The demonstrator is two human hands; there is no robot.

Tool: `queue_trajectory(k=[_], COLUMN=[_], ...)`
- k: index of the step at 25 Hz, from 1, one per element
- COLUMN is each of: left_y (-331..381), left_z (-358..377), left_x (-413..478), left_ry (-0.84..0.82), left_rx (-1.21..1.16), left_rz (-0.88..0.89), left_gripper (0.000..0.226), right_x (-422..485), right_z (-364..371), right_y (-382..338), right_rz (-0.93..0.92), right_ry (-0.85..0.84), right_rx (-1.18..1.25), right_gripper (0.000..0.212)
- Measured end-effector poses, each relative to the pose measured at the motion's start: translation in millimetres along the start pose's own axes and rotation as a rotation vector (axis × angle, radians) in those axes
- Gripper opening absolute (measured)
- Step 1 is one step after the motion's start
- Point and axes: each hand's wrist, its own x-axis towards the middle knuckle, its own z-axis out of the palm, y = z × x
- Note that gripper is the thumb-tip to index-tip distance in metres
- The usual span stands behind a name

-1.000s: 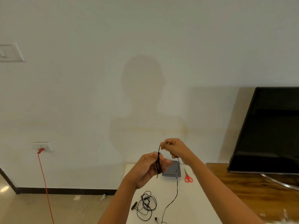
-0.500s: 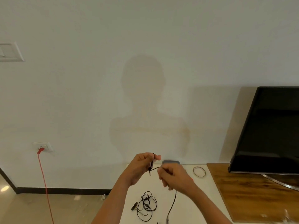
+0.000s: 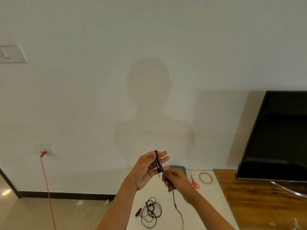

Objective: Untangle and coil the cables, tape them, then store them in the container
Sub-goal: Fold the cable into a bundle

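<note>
My left hand (image 3: 147, 168) is raised above the white table (image 3: 207, 205) with a thin black cable (image 3: 158, 162) looped around its fingers; the plug end hangs below the palm. Just to its right and lower, my right hand (image 3: 176, 180) pinches the same cable, whose free end (image 3: 178, 211) trails down to the tabletop. A second black cable (image 3: 152, 211) lies in a tangle on the table near the front. The grey container (image 3: 181, 168) sits at the back of the table, mostly hidden behind my right hand. A tape roll (image 3: 205, 178) lies beside red scissors (image 3: 194, 182).
A dark screen (image 3: 279, 135) stands on a wooden surface (image 3: 259, 201) to the right of the table. On the left, a red cord (image 3: 47, 188) runs from a wall socket (image 3: 44, 149) down to the floor.
My left hand has risen and opened its fingers with more loops of cable on them. My right hand has shifted right and down, uncovering the scissors and drawing the cable along.
</note>
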Motion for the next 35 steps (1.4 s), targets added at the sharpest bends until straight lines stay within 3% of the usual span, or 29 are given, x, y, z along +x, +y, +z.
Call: queue_trajectory(k=[2, 4, 7, 10, 13, 18, 21, 23, 26, 30, 33, 35], left_y=[0, -3, -10, -13, -14, -4, 3, 5, -2, -11, -17, -24], left_z=[-9, -20, -28, -22, -12, 0, -2, -10, -24, -16, -11, -12], left_x=[5, 7, -1, -9, -11, -14, -7, -2, 1, -12, -22, -23], left_ry=[0.06, 0.114, 0.038, -0.089, -0.13, -0.093, 0.007, 0.079, 0.137, -0.08, -0.042, -0.033], left_rx=[0.066, 0.29, 0.549, 0.52, 0.506, 0.123, -0.103, -0.023, 0.337, 0.588, 0.48, 0.306], left_rz=[0.029, 0.024, -0.015, -0.073, -0.107, -0.111, -0.048, -0.019, -0.035, -0.087, -0.166, -0.181], left_gripper=[0.027, 0.025, 0.027, 0.028, 0.033, 0.029, 0.029, 0.026, 0.026, 0.032, 0.021, 0.026], right_x=[-20, -32, -33, -12, 18, 17, -11, -30, -45, -35, -8, 13], right_z=[16, 19, 3, -13, -26, -14, 14, 24, 18, -5, -27, -41], right_y=[5, -4, -37, -64, -64, -15, 12, 16, -1, -53, -80, -82], right_rz=[0.02, -0.007, -0.147, -0.271, -0.259, -0.019, 0.043, 0.039, -0.099, -0.296, -0.361, -0.29], right_ry=[-0.034, -0.012, 0.106, 0.17, 0.147, -0.041, -0.09, -0.056, 0.066, 0.082, 0.14, 0.096], right_rx=[-0.024, -0.08, -0.206, -0.377, -0.451, 0.049, 0.03, -0.02, -0.2, -0.69, -0.639, -0.5], right_gripper=[0.042, 0.041, 0.033, 0.029, 0.036, 0.035, 0.044, 0.047, 0.036, 0.02, 0.013, 0.011])
